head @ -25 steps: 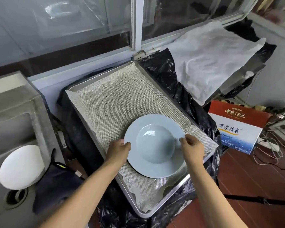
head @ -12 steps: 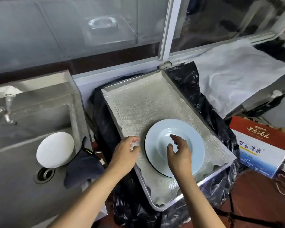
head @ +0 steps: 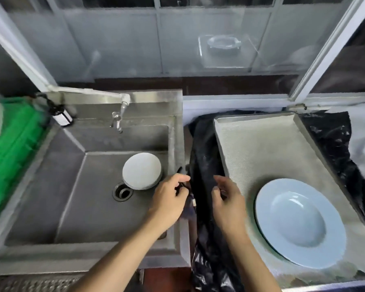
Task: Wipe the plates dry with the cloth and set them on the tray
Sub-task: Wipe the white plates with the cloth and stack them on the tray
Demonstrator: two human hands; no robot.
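A pale blue deep plate [head: 299, 224] lies right way up on the lined metal tray [head: 259, 144], at its near right. A white plate [head: 141, 170] rests upside down in the steel sink [head: 76, 186], beside the drain. The dark cloth [head: 188, 212] hangs over the sink's right rim, mostly hidden by my left hand. My left hand [head: 169, 197] pinches its top edge there. My right hand [head: 228, 199] hovers just to the right of it, over black plastic, fingers loosely curled and holding nothing.
Black plastic sheeting [head: 204, 165] lies under the tray and fills the gap between the sink and the tray. A tap [head: 119, 118] sticks out over the sink's back wall. A green bag [head: 13, 148] sits at the far left. Window glass runs behind.
Both hands have let go of the blue plate, which stays on the tray, and moved left. My left hand has taken hold of the cloth at the sink rim. The view has swung left.
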